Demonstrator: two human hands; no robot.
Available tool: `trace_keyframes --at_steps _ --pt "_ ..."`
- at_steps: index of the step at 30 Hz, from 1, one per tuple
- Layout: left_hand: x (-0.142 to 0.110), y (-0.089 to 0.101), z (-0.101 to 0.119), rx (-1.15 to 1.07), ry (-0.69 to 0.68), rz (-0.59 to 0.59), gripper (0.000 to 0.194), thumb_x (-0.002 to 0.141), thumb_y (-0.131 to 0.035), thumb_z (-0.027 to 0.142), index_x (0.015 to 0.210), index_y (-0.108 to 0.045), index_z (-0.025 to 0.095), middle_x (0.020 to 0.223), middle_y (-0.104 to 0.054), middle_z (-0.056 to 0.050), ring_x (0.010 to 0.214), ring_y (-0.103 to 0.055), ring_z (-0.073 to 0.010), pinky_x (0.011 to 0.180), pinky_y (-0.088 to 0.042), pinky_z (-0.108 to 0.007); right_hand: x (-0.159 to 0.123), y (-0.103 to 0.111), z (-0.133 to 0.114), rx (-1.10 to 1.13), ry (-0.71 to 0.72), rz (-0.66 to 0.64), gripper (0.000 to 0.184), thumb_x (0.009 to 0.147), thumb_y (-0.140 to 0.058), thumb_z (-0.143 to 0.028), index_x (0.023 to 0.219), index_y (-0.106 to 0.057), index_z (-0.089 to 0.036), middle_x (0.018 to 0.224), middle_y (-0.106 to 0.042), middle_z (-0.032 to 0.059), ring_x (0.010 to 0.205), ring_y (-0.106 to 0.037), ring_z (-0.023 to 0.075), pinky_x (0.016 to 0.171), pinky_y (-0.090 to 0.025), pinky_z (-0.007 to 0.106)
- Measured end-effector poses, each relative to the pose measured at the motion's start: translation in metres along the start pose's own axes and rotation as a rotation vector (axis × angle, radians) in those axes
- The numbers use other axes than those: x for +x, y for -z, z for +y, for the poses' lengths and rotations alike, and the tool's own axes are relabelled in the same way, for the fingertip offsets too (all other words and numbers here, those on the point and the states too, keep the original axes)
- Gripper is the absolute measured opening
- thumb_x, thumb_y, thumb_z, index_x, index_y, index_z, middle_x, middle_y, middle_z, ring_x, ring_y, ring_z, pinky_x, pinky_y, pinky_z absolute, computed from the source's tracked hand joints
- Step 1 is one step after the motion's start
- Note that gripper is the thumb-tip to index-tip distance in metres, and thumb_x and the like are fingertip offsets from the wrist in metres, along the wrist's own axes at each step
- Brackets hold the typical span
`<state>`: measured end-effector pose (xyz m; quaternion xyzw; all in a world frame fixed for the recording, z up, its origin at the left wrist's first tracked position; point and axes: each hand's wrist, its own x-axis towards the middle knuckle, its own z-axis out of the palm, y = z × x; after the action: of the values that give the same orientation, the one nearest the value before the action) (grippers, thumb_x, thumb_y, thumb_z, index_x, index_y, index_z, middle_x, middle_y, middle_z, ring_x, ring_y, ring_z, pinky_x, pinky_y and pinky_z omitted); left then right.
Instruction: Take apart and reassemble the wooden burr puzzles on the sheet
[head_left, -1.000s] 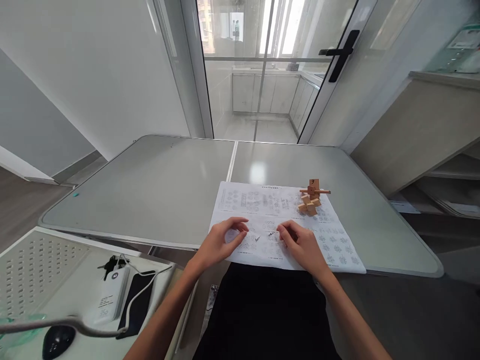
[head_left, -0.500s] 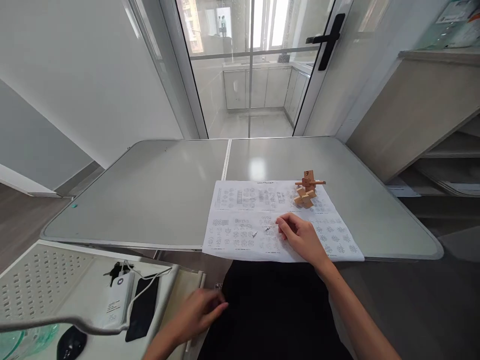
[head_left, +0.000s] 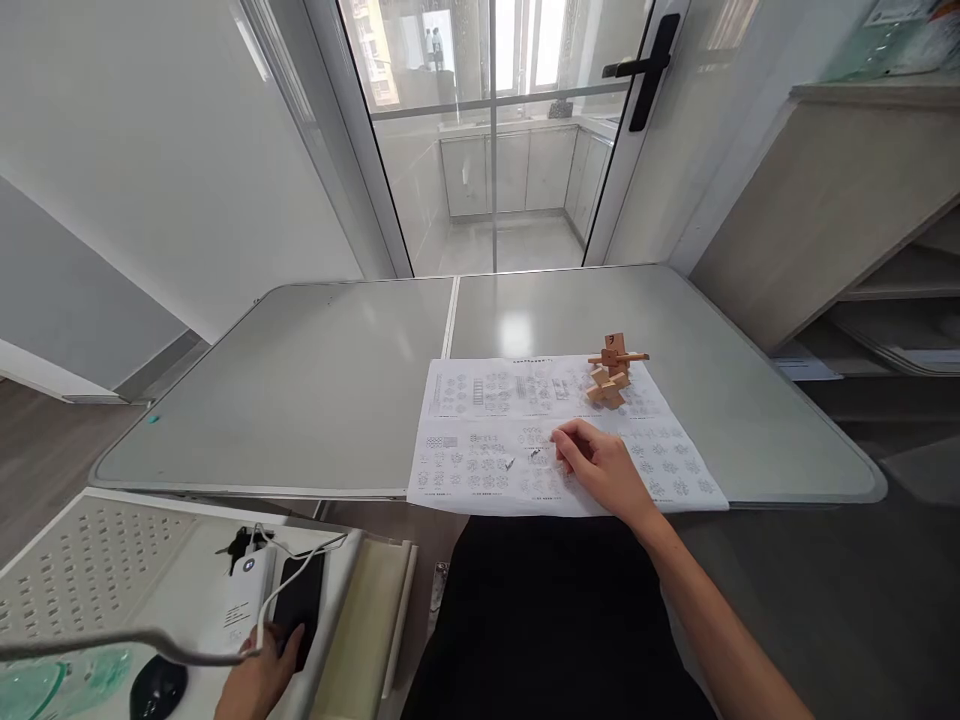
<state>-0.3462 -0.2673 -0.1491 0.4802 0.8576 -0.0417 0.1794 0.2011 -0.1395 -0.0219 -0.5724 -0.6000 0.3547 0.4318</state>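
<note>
At the lower left, my left hand [head_left: 259, 672] is on the dark phone [head_left: 304, 595], thumb and fingers closed across its near end. A white cable crosses the knuckles and hides part of the fingers. My right hand [head_left: 596, 465] rests on the printed sheet [head_left: 465, 420], its fingers curled in with nothing seen between them. Just beyond it, on the sheet's far right part, stand a light wooden interlocking puzzle [head_left: 607, 388] and, behind that, a darker wooden one [head_left: 613, 352]. Two small dark marks lie left of the right hand.
Beside the phone on the white side tray [head_left: 180, 585] are a white power bank [head_left: 249, 598], keys [head_left: 240, 545], a black mouse [head_left: 159, 688] and a green-tinted plastic container [head_left: 75, 680]. A grey bar crosses the lower left. The grey table [head_left: 300, 390] reaches the glass door [head_left: 517, 180].
My left hand has moved left from beside my lap onto the phone on the tray. My right hand stays on the sheet. The view has shifted slightly.
</note>
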Motion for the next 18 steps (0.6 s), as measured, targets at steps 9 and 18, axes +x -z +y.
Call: trace_keyframes --at_steps 9,18 --pt "-0.015 -0.005 0.013 0.047 0.206 0.103 0.105 0.058 -0.040 0.091 0.101 -0.072 0.001 0.111 -0.069 -0.040 0.114 -0.067 -0.0564 0.094 -0.055 -0.059 0.000 -0.001 0.000 0.018 -0.010 -0.001 0.045 0.102 -0.053 -0.066 0.089 -0.065 -0.025 0.072 -0.068 0.0022 0.061 -0.060 0.0206 0.063 -0.047 0.034" --pt "-0.010 0.005 0.004 -0.219 0.187 0.033 0.074 0.056 -0.053 0.090 0.075 -0.065 0.020 0.084 -0.077 -0.025 0.094 -0.076 -0.0494 0.079 -0.061 -0.051 0.000 -0.001 0.003 0.011 0.002 0.001 0.048 0.101 -0.052 -0.069 0.089 -0.065 -0.025 0.070 -0.068 0.0029 0.062 -0.061 0.0213 0.062 -0.048 0.034"
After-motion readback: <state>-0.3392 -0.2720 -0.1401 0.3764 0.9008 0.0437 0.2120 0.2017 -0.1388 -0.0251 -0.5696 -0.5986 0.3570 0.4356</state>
